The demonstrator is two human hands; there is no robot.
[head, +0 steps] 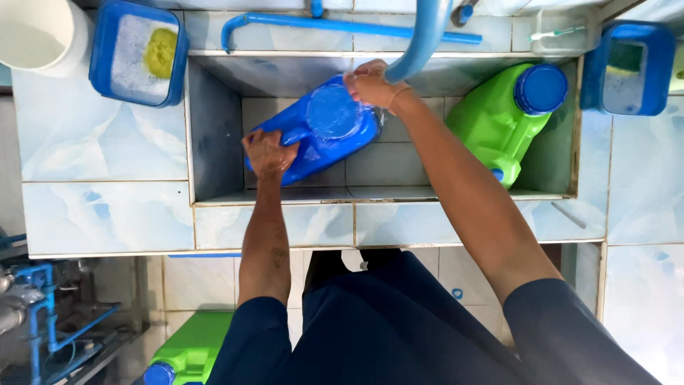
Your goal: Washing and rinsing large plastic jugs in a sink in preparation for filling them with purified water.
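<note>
I am standing at a tiled sink basin [214, 128] sunk into the pale blue marbled counter [100, 142], and I am holding a blue plastic jerrycan with a round blue lid [317, 135] inside it. My left hand [268, 152] is clenched around the jerrycan's near-left end, by its handle. My right hand [370, 84] is closed on the far-right edge of the can, beside the round lid, right where the light blue curved hose [422, 36] is coming down from the far wall. The can is lying tilted, resting against the basin's far-left corner.

To its right in the same basin, a green plastic jerrycan with a blue screw cap [499, 117] is leaning apart from mine. On the counter to the far left, a blue rectangular tub holding a yellow-green sponge [139, 50] is sitting beside a white bucket [39, 36]. 1 more blue tub [630, 68] is sitting at the far right. Down on the floor, near left, another green jerrycan [189, 349] is lying.

I judge that I am in the rinsing step, working around the lid under the hose. The next move calls for a firm 2-handed grip, since the wet plastic is likely slippery, and for turning the can so water reaches its other faces.
</note>
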